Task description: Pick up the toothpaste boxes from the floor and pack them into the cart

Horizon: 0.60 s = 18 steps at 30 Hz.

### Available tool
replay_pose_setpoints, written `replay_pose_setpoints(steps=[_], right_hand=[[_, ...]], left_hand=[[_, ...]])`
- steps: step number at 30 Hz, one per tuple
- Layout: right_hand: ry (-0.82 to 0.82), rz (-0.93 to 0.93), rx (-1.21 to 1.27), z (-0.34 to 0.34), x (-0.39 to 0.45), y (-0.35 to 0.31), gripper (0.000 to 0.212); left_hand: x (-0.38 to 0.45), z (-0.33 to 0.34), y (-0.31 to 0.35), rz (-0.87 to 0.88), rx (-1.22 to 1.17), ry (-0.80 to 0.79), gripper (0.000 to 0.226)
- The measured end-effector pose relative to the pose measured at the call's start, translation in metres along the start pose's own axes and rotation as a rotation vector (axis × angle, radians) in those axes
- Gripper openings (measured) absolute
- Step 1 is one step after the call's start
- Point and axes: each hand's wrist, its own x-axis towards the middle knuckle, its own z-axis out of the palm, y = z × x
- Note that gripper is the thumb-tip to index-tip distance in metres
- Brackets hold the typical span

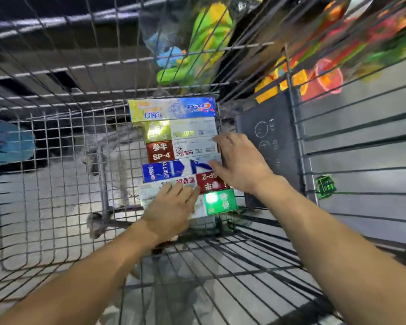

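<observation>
Several toothpaste boxes lie side by side in a row on the wire bottom of the cart (56, 184). A yellow-and-blue Crest box (171, 110) is farthest. Nearer come a red SP-4 box (181, 150), a blue box (164, 171), a red-ended SP-2 box (209, 181) and a green-ended box (220, 201). My left hand (171, 212) rests flat on the nearest boxes with straight fingers. My right hand (239, 160) presses its straight fingers against the right ends of the row.
The cart's wire walls rise on all sides. A dark panel (267, 141) with chalk-like marks stands right of the boxes. Bagged colourful toys (197, 43) hang beyond the far wall. A grey wall lies to the right.
</observation>
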Motion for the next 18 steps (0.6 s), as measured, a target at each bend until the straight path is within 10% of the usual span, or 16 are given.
replay_pose_setpoints(steps=[18], right_hand=[[-0.028,0.013,-0.1,0.006,0.0,0.003,0.064]], left_hand=[[-0.012,0.011,0.003,-0.052,0.106,-0.072,0.087]])
